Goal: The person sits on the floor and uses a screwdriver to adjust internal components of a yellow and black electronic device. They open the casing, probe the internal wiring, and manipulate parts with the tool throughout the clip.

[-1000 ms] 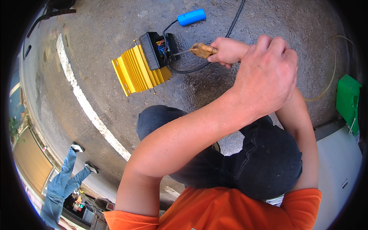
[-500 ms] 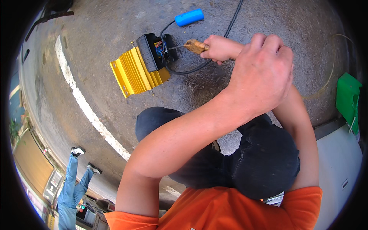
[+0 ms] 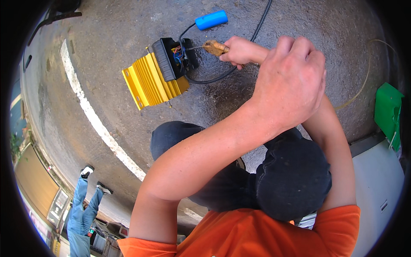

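Observation:
My right hand (image 3: 242, 51) grips a screwdriver (image 3: 214, 47) by its worn yellow-brown handle. The thin shaft points left into an open black box (image 3: 166, 60), where coloured wires show; whether the tip touches anything is too small to tell. This box is joined to a yellow ribbed metal housing (image 3: 150, 83) lying on the ground. My left hand (image 3: 291, 81) is closed in a fist above my right forearm, back of the hand up. Its fingertips are hidden, so what it holds, if anything, cannot be made out.
A blue cylinder (image 3: 212, 19) hangs on a short black lead from the box. A black cable (image 3: 214, 79) curves under my right hand and away to the far side. At the right stands a green plastic container (image 3: 387, 107). A person in blue (image 3: 81, 214) is at lower left.
My right hand and the screwdriver have shifted slightly left, toward the box, and the handle looks tilted differently. My left fist has moved a little to the left. The person in blue has shifted slightly.

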A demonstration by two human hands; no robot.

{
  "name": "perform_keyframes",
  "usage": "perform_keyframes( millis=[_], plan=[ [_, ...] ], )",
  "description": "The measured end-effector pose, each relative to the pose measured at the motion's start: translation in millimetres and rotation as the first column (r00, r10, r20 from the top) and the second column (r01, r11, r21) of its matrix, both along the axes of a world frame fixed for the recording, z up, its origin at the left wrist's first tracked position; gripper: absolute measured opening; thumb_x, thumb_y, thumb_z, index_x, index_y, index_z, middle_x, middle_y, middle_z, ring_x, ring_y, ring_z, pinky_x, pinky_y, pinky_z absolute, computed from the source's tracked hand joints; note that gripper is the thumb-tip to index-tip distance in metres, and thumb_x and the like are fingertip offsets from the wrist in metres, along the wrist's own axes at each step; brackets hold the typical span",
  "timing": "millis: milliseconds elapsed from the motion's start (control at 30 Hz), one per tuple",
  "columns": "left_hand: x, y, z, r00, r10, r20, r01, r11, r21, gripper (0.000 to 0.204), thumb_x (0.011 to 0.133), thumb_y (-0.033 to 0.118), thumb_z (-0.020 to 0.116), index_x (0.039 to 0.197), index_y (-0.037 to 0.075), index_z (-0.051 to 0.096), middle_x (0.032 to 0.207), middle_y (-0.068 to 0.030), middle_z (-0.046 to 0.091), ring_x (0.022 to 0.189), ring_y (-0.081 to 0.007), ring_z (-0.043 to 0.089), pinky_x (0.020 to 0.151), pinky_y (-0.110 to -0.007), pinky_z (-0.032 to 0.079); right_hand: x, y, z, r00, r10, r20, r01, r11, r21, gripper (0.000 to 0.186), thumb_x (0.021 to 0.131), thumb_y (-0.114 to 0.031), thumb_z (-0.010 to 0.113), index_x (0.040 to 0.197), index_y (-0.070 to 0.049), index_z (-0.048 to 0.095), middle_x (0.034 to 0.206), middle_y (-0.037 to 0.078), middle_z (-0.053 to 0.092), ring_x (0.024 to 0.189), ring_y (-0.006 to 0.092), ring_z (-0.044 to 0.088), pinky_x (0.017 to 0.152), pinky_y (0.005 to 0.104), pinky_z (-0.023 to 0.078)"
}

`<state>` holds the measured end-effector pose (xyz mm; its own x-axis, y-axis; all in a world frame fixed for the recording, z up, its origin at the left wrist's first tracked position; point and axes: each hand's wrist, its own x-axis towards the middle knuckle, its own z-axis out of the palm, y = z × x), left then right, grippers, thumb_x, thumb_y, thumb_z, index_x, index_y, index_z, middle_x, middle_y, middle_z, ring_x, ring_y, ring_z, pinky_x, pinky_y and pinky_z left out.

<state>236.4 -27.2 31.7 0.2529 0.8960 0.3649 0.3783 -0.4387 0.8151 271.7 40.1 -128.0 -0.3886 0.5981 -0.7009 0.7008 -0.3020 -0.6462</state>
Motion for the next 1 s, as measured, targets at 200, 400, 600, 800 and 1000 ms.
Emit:
perform_keyframes(
  millis=[200,400,600,800,1000],
  plan=[
    [1,-1,-1,1.000,-0.007,0.002,0.007,1.000,-0.005,0.009,0.078,0.007,0.072,0.085,0.004,0.066,0.093,-0.0116,0.063,0.090,-0.0336,0.061,0.081,-0.043,0.050,-1,4,2,0.998,0.061,0.025,-0.062,0.997,0.049,0.024,0.093,-0.020,0.067,0.093,0.004,0.064,0.061,0.006,0.060,0.047,0.0172,0.060,0.047,0.0358,0.049],
    [1,-1,0,1.000,0.005,0.001,-0.005,1.000,-0.007,0.010,0.078,0.007,0.072,0.085,0.004,0.066,0.094,-0.0117,0.063,0.090,-0.0336,0.060,0.081,-0.043,0.050,-11,11,10,0.980,0.139,0.139,-0.141,0.990,0.003,0.027,0.093,-0.023,0.066,0.099,0.003,0.066,0.064,0.010,0.063,0.048,0.0199,0.063,0.051,0.0375,0.050],
    [-3,-1,1,1.000,0.013,-0.014,-0.013,1.000,-0.015,0.010,0.078,0.008,0.071,0.085,0.004,0.066,0.094,-0.0118,0.062,0.091,-0.0333,0.060,0.081,-0.043,0.050,-7,1,15,0.949,0.298,0.103,-0.300,0.954,0.004,0.028,0.093,-0.023,0.066,0.101,0.003,0.066,0.065,0.011,0.064,0.050,0.0208,0.064,0.051,0.0383,0.051],
    [-2,-2,3,1.000,0.007,-0.002,-0.007,1.000,-0.009,0.010,0.078,0.007,0.071,0.085,0.003,0.066,0.094,-0.0120,0.062,0.090,-0.0331,0.060,0.082,-0.043,0.050,-15,10,8,0.961,0.113,0.251,-0.149,0.980,0.128,0.028,0.093,-0.023,0.066,0.104,0.003,0.066,0.068,0.013,0.066,0.053,0.0230,0.067,0.054,0.0394,0.052],
    [-2,-2,3,1.000,0.006,0.007,-0.006,1.000,-0.013,0.009,0.078,0.007,0.071,0.085,0.003,0.066,0.094,-0.0121,0.062,0.091,-0.0333,0.059,0.083,-0.043,0.050,-10,8,10,0.951,0.222,0.214,-0.239,0.970,0.053,0.029,0.093,-0.025,0.065,0.106,0.000,0.067,0.071,0.014,0.068,0.055,0.0244,0.068,0.055,0.0393,0.053]
  ],
)
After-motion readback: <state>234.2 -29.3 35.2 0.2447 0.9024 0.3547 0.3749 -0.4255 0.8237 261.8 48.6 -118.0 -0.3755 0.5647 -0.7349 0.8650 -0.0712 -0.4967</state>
